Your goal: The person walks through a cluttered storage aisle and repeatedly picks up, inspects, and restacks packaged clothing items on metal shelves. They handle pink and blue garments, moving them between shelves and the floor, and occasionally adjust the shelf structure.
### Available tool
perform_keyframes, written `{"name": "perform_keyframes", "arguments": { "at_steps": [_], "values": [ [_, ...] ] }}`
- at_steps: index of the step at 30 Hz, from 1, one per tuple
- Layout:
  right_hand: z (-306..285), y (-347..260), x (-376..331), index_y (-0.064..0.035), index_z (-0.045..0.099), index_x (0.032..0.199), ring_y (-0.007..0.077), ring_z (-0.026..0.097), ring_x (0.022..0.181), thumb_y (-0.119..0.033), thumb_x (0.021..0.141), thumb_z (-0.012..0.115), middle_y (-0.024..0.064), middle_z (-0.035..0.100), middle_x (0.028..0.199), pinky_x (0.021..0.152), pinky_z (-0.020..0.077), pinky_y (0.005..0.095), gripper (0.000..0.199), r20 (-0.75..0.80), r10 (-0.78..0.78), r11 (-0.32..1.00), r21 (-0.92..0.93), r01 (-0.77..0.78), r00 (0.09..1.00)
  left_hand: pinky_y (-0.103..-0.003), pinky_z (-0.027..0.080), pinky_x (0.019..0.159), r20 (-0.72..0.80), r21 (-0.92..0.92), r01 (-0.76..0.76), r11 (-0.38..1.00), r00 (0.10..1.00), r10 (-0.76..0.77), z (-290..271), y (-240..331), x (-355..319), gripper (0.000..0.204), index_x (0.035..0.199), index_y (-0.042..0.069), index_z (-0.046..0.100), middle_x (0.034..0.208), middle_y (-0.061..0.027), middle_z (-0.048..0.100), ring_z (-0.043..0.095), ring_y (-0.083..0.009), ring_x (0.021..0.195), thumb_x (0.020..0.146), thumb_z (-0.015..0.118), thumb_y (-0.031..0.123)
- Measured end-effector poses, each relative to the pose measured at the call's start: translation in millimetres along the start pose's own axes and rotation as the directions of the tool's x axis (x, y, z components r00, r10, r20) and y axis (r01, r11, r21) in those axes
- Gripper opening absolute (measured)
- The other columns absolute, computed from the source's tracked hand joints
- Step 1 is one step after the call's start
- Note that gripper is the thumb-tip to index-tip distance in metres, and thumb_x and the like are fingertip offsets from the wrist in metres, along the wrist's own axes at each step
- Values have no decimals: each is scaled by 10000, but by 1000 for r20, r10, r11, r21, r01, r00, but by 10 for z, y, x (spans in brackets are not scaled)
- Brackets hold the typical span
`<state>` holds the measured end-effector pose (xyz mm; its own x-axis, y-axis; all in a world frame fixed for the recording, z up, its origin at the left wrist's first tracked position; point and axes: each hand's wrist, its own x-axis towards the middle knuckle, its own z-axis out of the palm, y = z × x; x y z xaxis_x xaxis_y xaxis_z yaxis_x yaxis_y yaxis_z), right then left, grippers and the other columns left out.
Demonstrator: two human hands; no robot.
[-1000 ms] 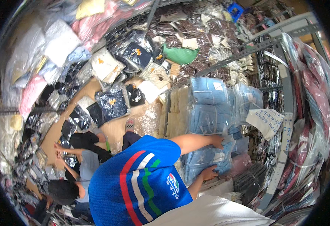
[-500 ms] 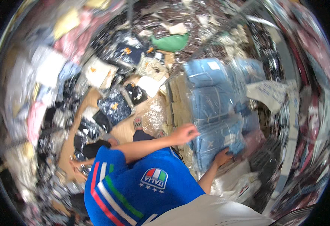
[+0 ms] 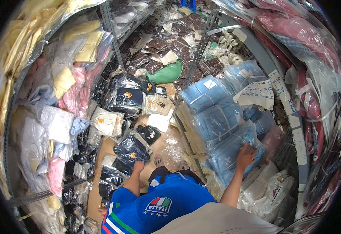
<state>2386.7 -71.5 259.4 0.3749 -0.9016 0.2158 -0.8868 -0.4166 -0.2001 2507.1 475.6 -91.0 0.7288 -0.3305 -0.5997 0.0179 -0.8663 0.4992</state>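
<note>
Laying the right hand [image 3: 247, 156] on the nearest bundle [image 3: 222, 150] of the blue stack [image 3: 217, 115], toward its right side, fingers loosely spread on the clear wrap and closed around nothing. Holding the left hand [image 3: 138, 167] well apart from the blue stack, out to its left, just beside a navy packet [image 3: 130, 151] with an orange print; cannot tell whether touching it, nor fingers spread from fingers pressed together. Seeing, at the blue stack's right edge, a handwritten pale sheet [image 3: 256, 94]; at its near end, clear-wrapped pale packets [image 3: 273, 193]. Noting a white card [image 3: 158, 122] left of the blue stack, a perforated metal post [image 3: 202, 48] beyond its far end and, farther left, a green piece [image 3: 165, 74]. Finding pink packets [image 3: 56, 177] far left of the blue stack, bagged red garments [image 3: 293, 29] far right.
</note>
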Motion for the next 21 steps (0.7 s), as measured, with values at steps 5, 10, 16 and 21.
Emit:
{"name": "perform_keyframes", "arguments": {
  "at_steps": [5, 10, 16, 21],
  "values": [
    [109, 331, -47, -50, 486, 1348, 419, 394, 1308, -451, 956, 518, 265, 470, 1354, 1043, 314, 565, 562, -180, -8, 970, 237, 51, 984, -355, 514, 517, 266, -525, 393, 755, 918, -293, 191, -94, -306, 452, 915, 45, 651, 782, -72, 679, 659, -192, 612, 976, 460, 450],
    [-101, 456, -29, 26, 541, 1190, 416, 516, 1149, -275, 949, 578, 244, 561, 1208, 968, 402, 485, 388, -344, -73, 950, 261, 169, 936, -368, 518, 626, 371, -650, 518, 556, 855, -363, 159, -6, -304, 374, 973, 130, 644, 849, 0, 675, 654, -146, 704, 952, 519, 482],
    [-327, 598, -61, 41, 564, 1051, 398, 576, 993, -181, 928, 607, 243, 601, 1091, 892, 442, 444, 257, -357, 35, 916, 385, 113, 933, -366, 504, 655, 347, -644, 448, 620, 893, -285, -231, 307, 33, 350, 958, 136, 635, 833, 4, 670, 630, -137, 678, 958, 505, 460],
    [-505, 456, -227, 50, 630, 899, 392, 613, 903, -307, 984, 511, 235, 644, 961, 815, 469, 425, 386, -400, 118, 919, 390, 52, 909, -279, 417, 440, 299, -691, 415, 593, 910, -288, -397, 284, 359, 377, 884, 96, 628, 714, -10, 634, 585, -122, 532, 967, 502, 442]
  ]
}}
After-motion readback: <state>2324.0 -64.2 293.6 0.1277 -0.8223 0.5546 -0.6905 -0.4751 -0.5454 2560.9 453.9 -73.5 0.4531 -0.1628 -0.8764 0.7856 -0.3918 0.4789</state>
